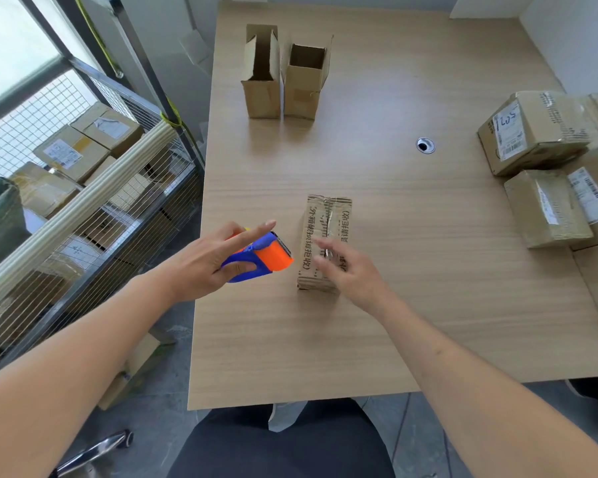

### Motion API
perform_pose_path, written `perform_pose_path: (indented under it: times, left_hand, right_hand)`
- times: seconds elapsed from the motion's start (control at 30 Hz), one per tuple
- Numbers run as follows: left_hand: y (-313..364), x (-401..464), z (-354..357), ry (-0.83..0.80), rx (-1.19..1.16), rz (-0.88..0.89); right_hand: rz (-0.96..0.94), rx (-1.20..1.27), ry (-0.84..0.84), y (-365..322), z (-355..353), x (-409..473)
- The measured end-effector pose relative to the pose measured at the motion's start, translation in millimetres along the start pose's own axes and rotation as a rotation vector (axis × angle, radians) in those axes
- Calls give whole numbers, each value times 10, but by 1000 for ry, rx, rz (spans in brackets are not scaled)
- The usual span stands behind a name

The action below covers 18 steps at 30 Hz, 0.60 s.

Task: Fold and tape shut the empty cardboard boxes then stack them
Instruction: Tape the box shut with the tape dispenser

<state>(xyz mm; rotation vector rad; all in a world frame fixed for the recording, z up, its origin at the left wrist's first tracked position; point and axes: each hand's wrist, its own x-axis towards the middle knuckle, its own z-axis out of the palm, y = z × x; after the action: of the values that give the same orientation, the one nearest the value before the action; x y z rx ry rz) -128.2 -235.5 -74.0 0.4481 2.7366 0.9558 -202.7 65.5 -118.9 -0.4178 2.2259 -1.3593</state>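
A left hand [209,258] grips a blue-and-orange tape dispenser [265,255] beside a closed cardboard box [323,222] on the table [428,270], while the right hand [347,267] rests loosely on it, holding nothing.

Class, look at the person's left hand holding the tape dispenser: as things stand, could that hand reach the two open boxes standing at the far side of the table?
Probably yes, but not freely. Bare table lies between the left hand and the two open boxes, so nothing blocks it. Its grip is taken by the tape dispenser, though.
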Motion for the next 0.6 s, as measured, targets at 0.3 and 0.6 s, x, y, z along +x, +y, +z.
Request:
perform_pose_path:
  times: [0.3,0.6]
  left_hand:
    - [328,149,17,-60,12,76]
    - [515,206,65,-77,10,105]
  right_hand:
    - [94,417,-81,-581,-132,55]
    - [91,423,10,-552,-230,-61]
